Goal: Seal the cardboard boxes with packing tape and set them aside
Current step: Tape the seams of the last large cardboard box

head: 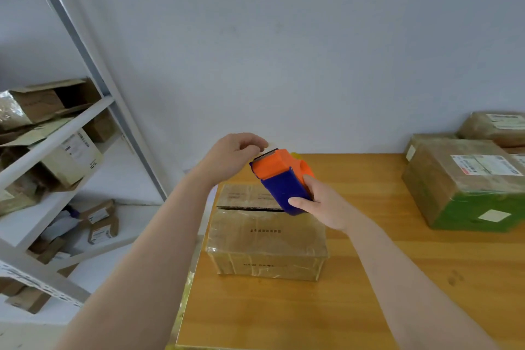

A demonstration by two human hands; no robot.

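**Cardboard box (pixel 267 239) on the surface, dispenser held above it**

- Cardboard box: sits on the wooden surface (pixel 369 278), close to its left edge and straight ahead of the person. Top flaps are down, with a dark gap showing along the seam between them. Glossy film wraps the near half and the front wall. Small dark print on the top and front, too blurred to read.
- Tape dispenser (pixel 279 179): orange head, blue body. It is in the air over the far half of the box, tilted, with the toothed cutter edge pointing up and to the left. Not touching the box.
- Right hand (pixel 321 202): wrapped round the blue body of the dispenser, thumb across the near face, fingers round the far side. Firm grip.
- Left hand (pixel 233 159): raised just left of the cutter edge, fingers curled in. The fingertips pinch a pale tape end (pixel 265 146) right at the blade. The strip is faint and short.
- Both forearms are bare and reach in from the bottom of the view.
- Far right of the surface: a large taped parcel (pixel 466 187) with a green lower band and white labels, well apart from the box. More wrapped parcels (pixel 494 128) lie behind it against the wall.
- Left of the surface: a grey metal shelf rack (pixel 56 136) holding open and crumpled cartons on several levels.
- Plain pale wall (pixel 284 37) behind everything.
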